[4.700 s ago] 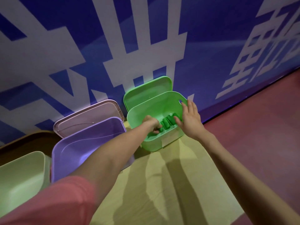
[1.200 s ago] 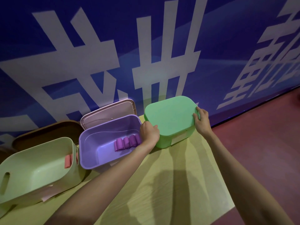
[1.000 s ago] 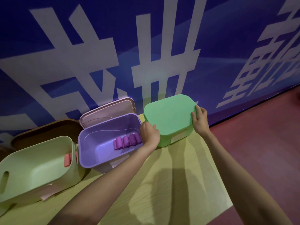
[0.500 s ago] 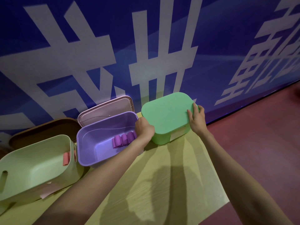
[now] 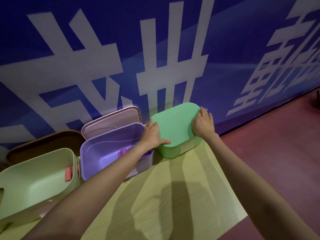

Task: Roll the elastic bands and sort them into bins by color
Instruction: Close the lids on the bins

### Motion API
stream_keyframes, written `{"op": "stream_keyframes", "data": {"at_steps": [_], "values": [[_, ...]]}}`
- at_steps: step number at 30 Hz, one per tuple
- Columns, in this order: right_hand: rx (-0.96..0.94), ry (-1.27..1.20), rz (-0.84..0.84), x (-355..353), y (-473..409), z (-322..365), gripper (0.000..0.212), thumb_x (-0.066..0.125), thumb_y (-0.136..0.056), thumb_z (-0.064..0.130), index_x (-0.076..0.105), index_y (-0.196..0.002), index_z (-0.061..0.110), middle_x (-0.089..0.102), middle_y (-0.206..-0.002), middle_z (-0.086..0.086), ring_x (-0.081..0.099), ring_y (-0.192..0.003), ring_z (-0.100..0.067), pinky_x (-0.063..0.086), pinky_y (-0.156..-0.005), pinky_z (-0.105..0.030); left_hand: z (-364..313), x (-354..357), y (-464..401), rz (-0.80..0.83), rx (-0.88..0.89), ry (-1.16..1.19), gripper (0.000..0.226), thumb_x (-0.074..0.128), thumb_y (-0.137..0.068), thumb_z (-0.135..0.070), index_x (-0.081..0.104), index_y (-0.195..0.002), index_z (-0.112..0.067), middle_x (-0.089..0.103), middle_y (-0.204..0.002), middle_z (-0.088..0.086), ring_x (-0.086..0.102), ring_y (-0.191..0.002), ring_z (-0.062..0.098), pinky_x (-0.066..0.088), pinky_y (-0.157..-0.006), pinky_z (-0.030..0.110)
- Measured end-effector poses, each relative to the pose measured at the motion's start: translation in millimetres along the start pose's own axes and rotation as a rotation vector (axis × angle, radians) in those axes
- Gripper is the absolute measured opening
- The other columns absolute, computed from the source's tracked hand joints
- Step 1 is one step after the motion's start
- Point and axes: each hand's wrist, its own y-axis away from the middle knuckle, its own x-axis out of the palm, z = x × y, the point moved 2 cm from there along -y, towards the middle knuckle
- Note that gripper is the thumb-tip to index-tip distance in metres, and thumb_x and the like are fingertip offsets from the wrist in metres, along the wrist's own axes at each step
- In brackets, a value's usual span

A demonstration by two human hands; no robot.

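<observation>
Nearest, at 6 o'clock: bare stretch of pale yellow wood-grain desk [image 5: 181,196], crossed by both forearms and their shadows. At 8 o'clock: open pale green plastic bin [image 5: 34,184] with a pink rolled band [image 5: 68,174] against its right inner wall. Just right of it, towards 9 o'clock of centre: open lilac plastic bin [image 5: 103,153], purple rolled bands [image 5: 123,151] inside, partly hidden by the left forearm; lilac lid [image 5: 110,121] propped behind, leaning on the blue wall with white lettering [image 5: 155,49]. Brown oval tray [image 5: 43,144] further back at 9 o'clock. At centre: bright green plastic bin [image 5: 169,152] with its green lid [image 5: 174,123] already on. Left hand [image 5: 152,134] flat on the lid's left edge, fingers straight, pressing; right hand [image 5: 202,123] spread on the right edge, likewise pressing, grasping nothing. No loose bands in view. Judged nearly finished: green bin being closed, lilac and pale green bins left to cover.
</observation>
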Motion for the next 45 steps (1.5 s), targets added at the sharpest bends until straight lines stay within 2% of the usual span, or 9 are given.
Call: {"op": "stream_keyframes", "data": {"at_steps": [4,17,23,28,31,33,35,40,45], "values": [[-0.145,0.027,0.161,-2,-23,18,0.056,0.024,-0.104,0.035,0.011,-0.151,0.007,0.003,-0.16,-0.016,0.001,-0.148,-0.03,0.007,-0.117,-0.051,7,-3,-6,0.041,0.065,-0.033,0.101,0.078,-0.066,-0.055,0.034,-0.139,-0.002,0.017,-0.156,0.017,0.01,-0.145,0.033,0.015,-0.118,0.043],[-0.042,0.073,0.23,3,-33,48,0.064,0.018,-0.103,0.047,0.005,-0.153,0.008,-0.002,-0.16,-0.017,-0.005,-0.147,-0.035,0.0,-0.116,-0.056,20,-7,-4,-0.028,0.149,-0.017,0.08,0.068,-0.076,-0.058,0.044,-0.133,-0.007,0.032,-0.147,0.015,0.031,-0.136,0.033,0.029,-0.111,0.047],[-0.199,-0.196,0.097,-5,-26,142,0.058,0.037,-0.102,0.039,0.027,-0.146,0.003,0.029,-0.151,-0.019,0.027,-0.14,-0.032,0.02,-0.113,-0.05,91,-59,26,-0.473,-0.154,0.338,0.053,0.059,-0.093,-0.029,0.044,-0.137,-0.003,0.041,-0.142,0.017,0.039,-0.131,0.031,0.03,-0.107,0.036],[-0.21,-0.493,0.155,2,-28,213,0.057,0.049,-0.099,0.033,0.031,-0.143,0.0,0.039,-0.144,-0.022,0.04,-0.131,-0.035,0.033,-0.105,-0.042,177,-104,49,-0.626,-0.442,0.404,0.042,0.058,-0.092,-0.018,0.051,-0.129,-0.002,0.047,-0.134,0.02,0.049,-0.119,0.034,0.036,-0.1,0.034],[-0.106,-0.603,0.143,7,-36,225,0.041,0.053,-0.097,0.023,0.048,-0.125,-0.007,0.052,-0.124,-0.025,0.049,-0.118,-0.035,0.035,-0.094,-0.036,205,-112,55,-0.623,-0.493,0.402,0.04,0.06,-0.092,-0.021,0.054,-0.126,-0.002,0.051,-0.129,0.019,0.053,-0.113,0.034,0.042,-0.093,0.035],[-0.028,-0.694,0.122,10,-42,228,0.022,0.054,-0.095,0.021,0.058,-0.087,0.0,0.054,-0.085,-0.02,0.051,-0.085,-0.027,0.037,-0.07,-0.035,216,-111,54,-0.578,-0.517,0.395,0.04,0.059,-0.092,-0.026,0.055,-0.124,-0.001,0.055,-0.126,0.018,0.055,-0.111,0.033,0.045,-0.088,0.036],[0.028,-0.781,0.151,16,-47,228,0.031,0.052,-0.094,0.025,0.051,-0.068,0.009,0.045,-0.067,-0.012,0.042,-0.072,-0.021,0.034,-0.06,-0.03,222,-111,51,-0.531,-0.519,0.395,0.037,0.057,-0.094,-0.027,0.059,-0.119,0.0,0.06,-0.12,0.018,0.057,-0.108,0.034,0.045,-0.084,0.035],[0.086,-0.824,0.215,30,-46,225,0.036,0.048,-0.097,0.034,0.056,-0.069,0.013,0.055,-0.076,-0.014,0.051,-0.072,-0.024,0.049,-0.077,-0.046,223,-104,52,-0.503,-0.402,0.474,0.025,0.052,-0.097,-0.018,0.067,-0.105,0.0,0.068,-0.104,0.017,0.061,-0.096,0.032,0.044,-0.076,0.032],[0.054,-0.714,0.164,18,-23,222,0.043,0.048,-0.098,0.028,0.059,-0.069,-0.001,0.056,-0.069,-0.02,0.047,-0.067,-0.021,0.036,-0.065,-0.033,219,-103,67,-0.505,-0.424,0.584,0.04,0.047,-0.099,-0.029,0.06,-0.07,-0.005,0.065,-0.076,0.016,0.063,-0.076,0.029,0.044,-0.062,0.029]]}}
